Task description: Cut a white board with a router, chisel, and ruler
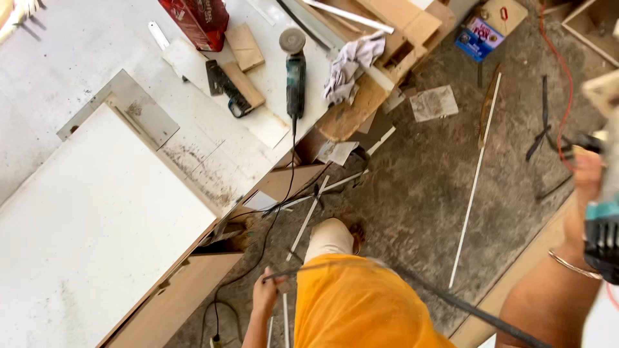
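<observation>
Left hand point(264, 295) pinches a black cable point(361, 267) (near, low); right hand point(588, 187), blurred, seemingly wraps a teal power tool point(603, 238).

shirt: orange, loose | trousers: pale beige | right wrist: thin metal bangle point(576, 265) | arms: bare, no sleeves

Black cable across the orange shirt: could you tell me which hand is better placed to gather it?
Left, probably: the left hand grips the black cable, while the right hand is holding a teal power tool.
</observation>
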